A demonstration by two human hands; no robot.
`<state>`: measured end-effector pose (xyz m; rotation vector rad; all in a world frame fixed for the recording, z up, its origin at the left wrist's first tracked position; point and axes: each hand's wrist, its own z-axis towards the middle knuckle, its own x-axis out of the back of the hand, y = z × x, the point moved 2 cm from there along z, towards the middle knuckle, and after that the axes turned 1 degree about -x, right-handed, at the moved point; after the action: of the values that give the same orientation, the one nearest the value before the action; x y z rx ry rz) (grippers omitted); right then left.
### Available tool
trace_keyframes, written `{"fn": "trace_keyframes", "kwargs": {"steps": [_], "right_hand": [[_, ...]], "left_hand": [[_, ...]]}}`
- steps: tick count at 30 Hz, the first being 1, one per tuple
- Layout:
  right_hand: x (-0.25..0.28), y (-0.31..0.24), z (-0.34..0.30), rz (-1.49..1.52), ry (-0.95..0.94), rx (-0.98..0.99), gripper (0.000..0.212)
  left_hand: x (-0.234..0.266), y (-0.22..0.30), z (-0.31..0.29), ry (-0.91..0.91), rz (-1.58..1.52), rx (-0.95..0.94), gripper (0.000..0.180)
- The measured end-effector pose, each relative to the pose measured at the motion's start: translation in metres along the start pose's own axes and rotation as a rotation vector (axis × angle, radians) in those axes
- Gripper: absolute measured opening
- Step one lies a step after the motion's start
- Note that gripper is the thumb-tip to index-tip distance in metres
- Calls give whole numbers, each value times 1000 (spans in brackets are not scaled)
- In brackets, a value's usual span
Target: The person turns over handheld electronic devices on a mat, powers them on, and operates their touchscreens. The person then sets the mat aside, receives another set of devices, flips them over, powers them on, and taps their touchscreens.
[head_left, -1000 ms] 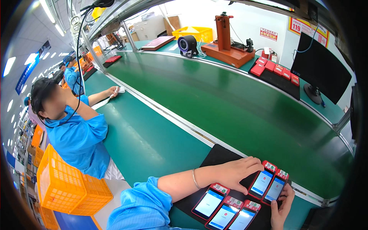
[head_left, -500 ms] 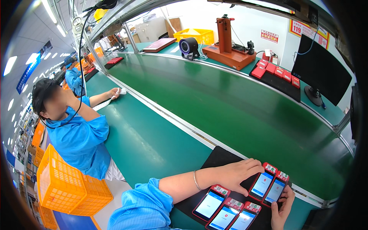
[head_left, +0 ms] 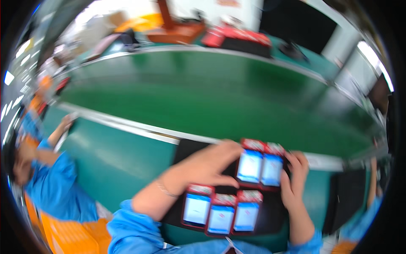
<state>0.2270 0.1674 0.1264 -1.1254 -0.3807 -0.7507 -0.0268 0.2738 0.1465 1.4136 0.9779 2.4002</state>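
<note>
Two red-cased handheld devices with lit screens lie side by side between my hands: the upper left device point(head_left: 250, 166) and the upper right device point(head_left: 271, 169). My left hand point(head_left: 211, 163) reaches across the mat, fingertips at the pair's left edge, thumb spread below. At the pair's right edge is my right hand point(head_left: 295, 175), its fingers bent and its thumb apart. Whether either hand presses on the cases is too blurred to tell. Nearer me, in a row, lie a left device point(head_left: 197, 209), a middle device point(head_left: 220, 219) and a right device point(head_left: 247, 216), all lit.
The devices rest on a black mat point(head_left: 270, 224). Beyond a metal rail point(head_left: 139, 126) runs a green conveyor belt point(head_left: 182, 97). A co-worker in blue point(head_left: 59, 186) sits at left; another person's blue sleeve point(head_left: 363, 222) shows at right, by a second black mat point(head_left: 344, 199). Across the belt stands a monitor point(head_left: 296, 25).
The whole view has swung to the right and blurred, bringing in the person at the right edge. My hands remain on either side of the same two devices.
</note>
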Motion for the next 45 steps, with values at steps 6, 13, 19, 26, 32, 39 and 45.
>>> {"fn": "trace_keyframes", "kwargs": {"steps": [6, 13, 19, 26, 32, 39, 45], "right_hand": [[-13, 31, 11, -67, 36, 54, 22], [-7, 46, 10, -176, -61, 62, 23], [-12, 45, 8, -199, -100, 39, 26], [-18, 47, 9, -203, -118, 30, 28], [-19, 49, 10, -212, -111, 25, 29], [-20, 51, 11, -214, -117, 41, 29], [-22, 52, 10, -227, -118, 35, 29]], "left_hand": [[-25, -31, 23, 20, 8, 81, 33], [-47, -48, 42, 26, 102, 18, 38], [-49, -45, 39, 25, 145, 10, 42], [-51, -46, 38, 9, 219, 20, 47], [-54, -49, 38, 9, 235, 26, 48], [-57, -49, 39, 24, 254, 57, 49], [-56, -49, 39, 66, 333, 39, 49]]}}
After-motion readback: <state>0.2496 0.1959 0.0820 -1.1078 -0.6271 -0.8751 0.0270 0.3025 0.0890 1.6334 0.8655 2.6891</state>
